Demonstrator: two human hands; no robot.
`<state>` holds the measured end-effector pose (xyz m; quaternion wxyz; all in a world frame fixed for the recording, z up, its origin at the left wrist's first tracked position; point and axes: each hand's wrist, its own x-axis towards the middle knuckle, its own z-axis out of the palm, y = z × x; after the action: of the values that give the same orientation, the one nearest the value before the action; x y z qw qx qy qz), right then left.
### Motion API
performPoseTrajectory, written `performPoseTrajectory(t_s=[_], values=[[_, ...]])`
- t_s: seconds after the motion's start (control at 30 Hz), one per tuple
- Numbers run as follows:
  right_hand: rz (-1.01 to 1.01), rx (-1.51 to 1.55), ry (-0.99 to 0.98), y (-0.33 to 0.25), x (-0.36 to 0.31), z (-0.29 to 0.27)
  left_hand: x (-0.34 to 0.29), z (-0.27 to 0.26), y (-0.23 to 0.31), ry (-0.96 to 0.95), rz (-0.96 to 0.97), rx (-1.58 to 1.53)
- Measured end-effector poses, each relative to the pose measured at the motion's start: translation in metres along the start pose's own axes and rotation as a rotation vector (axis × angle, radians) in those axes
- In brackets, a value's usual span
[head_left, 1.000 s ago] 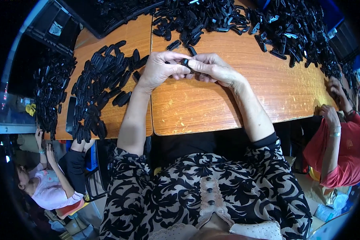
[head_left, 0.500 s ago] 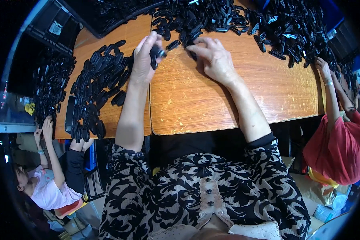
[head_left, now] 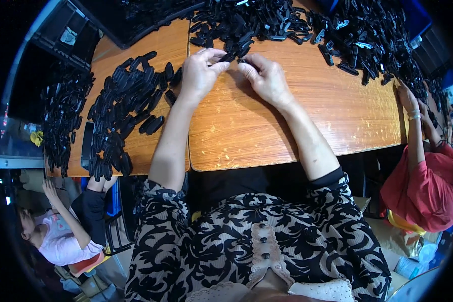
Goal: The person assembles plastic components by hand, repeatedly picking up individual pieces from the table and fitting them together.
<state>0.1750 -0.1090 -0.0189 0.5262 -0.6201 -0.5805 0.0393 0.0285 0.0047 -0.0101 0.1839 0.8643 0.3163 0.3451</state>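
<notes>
My left hand point(head_left: 200, 75) is closed in a pinch on a small black plastic part point(head_left: 228, 57), near the far middle of the wooden table point(head_left: 246, 131). Close by on the right, my right hand point(head_left: 268, 81) has thumb and forefinger pressed together at the near end of that part. Whatever sits in the right fingertips is dark and too small to name. Just beyond both hands lies the front of a large heap of black plastic parts point(head_left: 251, 25). Left of my left forearm spreads a pile of long, oval black pieces point(head_left: 131, 85).
A dark flat phone-like slab point(head_left: 87, 143) lies by the left pile. More black parts point(head_left: 372, 40) are heaped at the far right, and a black tray point(head_left: 121, 35) stands far left. Co-workers sit either side, one in pink point(head_left: 68, 241), one in red point(head_left: 423, 186).
My left hand has turned and moved right, no longer holding up the dark object. My right hand has drawn its spread fingers into a pinch beside it. The left co-worker's hands have left the pile.
</notes>
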Motion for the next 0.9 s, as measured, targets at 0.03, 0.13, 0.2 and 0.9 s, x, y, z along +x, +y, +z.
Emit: performPoseTrajectory(t_s=[0.03, 0.13, 0.2, 0.9], values=[[0.004, 0.000, 0.000, -0.003, 0.002, -0.004, -0.002, -0.008, 0.007, -0.112, -0.106, -0.288], [0.537, 0.746, -0.330, -0.006, 0.007, -0.015, -0.013, -0.010, 0.015, -0.260, -0.221, -0.604], [0.568, 0.707, -0.359, -0.003, 0.006, -0.019, -0.019, -0.011, 0.020, -0.304, -0.237, -0.615], [0.756, 0.500, -0.547, -0.016, 0.014, -0.031, -0.027, -0.010, 0.026, -0.340, -0.121, -0.501]])
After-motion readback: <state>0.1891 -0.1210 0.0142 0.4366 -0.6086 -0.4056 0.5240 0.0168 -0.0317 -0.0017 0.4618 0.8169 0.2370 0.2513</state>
